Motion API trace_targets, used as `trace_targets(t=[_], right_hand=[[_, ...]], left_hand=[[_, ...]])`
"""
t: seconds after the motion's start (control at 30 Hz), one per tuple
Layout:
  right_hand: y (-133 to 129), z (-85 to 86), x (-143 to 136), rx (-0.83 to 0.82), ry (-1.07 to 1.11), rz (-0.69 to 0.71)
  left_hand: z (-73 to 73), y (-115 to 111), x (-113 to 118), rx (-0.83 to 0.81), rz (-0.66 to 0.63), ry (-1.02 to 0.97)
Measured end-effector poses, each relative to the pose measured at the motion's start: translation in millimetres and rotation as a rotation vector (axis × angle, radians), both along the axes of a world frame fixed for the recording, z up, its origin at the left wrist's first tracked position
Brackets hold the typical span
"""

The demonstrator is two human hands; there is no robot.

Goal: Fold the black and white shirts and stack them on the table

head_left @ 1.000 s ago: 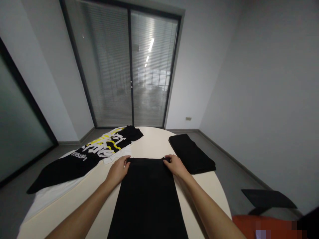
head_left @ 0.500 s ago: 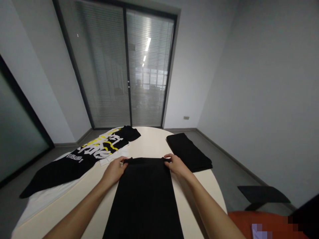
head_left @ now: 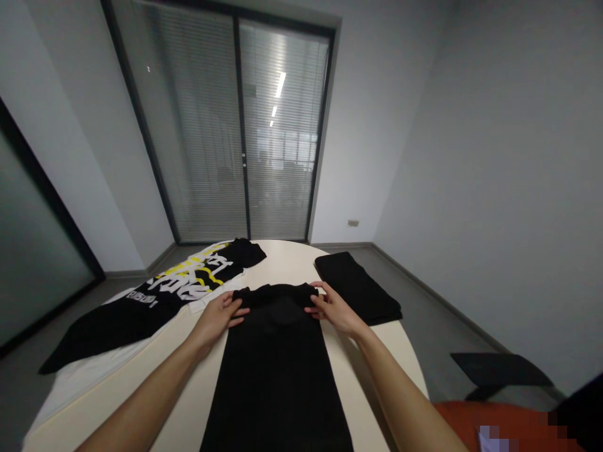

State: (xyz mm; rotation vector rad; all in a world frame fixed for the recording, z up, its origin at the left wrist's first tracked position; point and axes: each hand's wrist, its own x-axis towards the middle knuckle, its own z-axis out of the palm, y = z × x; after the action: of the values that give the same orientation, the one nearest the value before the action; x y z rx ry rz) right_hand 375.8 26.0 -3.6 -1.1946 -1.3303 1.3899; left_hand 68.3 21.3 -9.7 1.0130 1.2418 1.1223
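Observation:
A long black garment [head_left: 277, 370], folded into a narrow strip, lies lengthwise in front of me and runs out of the bottom of the view. Its far edge is bunched and slightly raised; whether that is a collar or a hem I cannot tell. My left hand [head_left: 220, 317] grips the far left corner, thumb at the cloth and some fingers lying on top. At the far right corner my right hand [head_left: 333, 309] pinches the same edge, its fingers partly spread over the fabric.
A folded black garment [head_left: 358, 285] lies on the right of the round pale table [head_left: 282, 254]. Along the left side is a black T-shirt [head_left: 188, 282] with white and yellow print, on top of white cloth [head_left: 85, 380]. An orange chair [head_left: 490, 408] with a black armrest [head_left: 502, 368] stands at lower right.
The garment's far edge has moved slightly away from me and looks more bunched. Both hands have shifted their fingers further over the cloth. The other clothes lie where they were.

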Motion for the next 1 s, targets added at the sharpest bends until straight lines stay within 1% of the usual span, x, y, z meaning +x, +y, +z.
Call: trace_targets(t=[0.1,0.2,0.27,0.33,0.47,0.53,0.63,0.73,0.9,1.0], right_hand=[[3,-2.5,0,0.023,-0.027,0.008],[3,-3.8,0,-0.055,-0.026,0.009],[2,-2.4,0,-0.105,0.018,0.005],[-1,0.7,1,-0.100,0.074,0.017],[-5,8.8,3,0.020,0.182,0.096],[-6,11.6,3,0.047,0.242,0.139],[-7,12.7,4,0.036,0.312,0.198],[-8,10.8,6,0.019,0.309,0.246],[-9,9.3,8,0.015,0.216,0.332],[-10,11.7,10,0.050,0.173,0.424]], left_hand=[[2.8,-4,-2,-0.038,-0.028,-0.055],[3.2,-8,-4,-0.119,-0.054,-0.117],[3.7,-10,-4,-0.138,-0.076,-0.145],[4.9,-10,-4,-0.102,-0.085,-0.161],[8.4,-8,-3,0.028,-0.070,-0.208],[9.6,-7,-4,0.067,-0.079,-0.257],[9.6,-7,-9,0.072,-0.098,-0.328],[8.1,-8,-16,0.050,-0.116,-0.351],[7.8,-11,-30,0.018,-0.238,-0.348],[8.7,-13,-38,0.022,-0.333,-0.350]])
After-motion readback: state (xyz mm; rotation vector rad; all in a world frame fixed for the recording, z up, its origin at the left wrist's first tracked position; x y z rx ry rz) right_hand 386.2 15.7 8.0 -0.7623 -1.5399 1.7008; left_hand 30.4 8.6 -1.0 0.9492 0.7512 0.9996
